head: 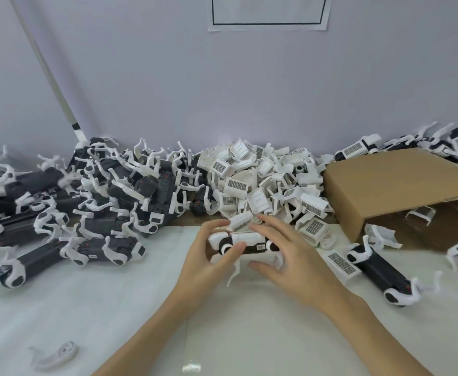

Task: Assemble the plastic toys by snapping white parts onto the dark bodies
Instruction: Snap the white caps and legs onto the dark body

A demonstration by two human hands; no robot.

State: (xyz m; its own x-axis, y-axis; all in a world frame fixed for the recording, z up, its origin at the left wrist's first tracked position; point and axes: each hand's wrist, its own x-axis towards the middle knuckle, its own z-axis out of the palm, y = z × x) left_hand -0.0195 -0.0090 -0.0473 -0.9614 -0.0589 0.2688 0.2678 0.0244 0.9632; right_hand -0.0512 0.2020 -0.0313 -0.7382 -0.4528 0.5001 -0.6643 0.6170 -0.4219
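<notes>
Fingers (pixel 222 256) round toy body (pixel 245 241), wall sign (pixel 268 12) (cropped) apparently unreadable
</notes>
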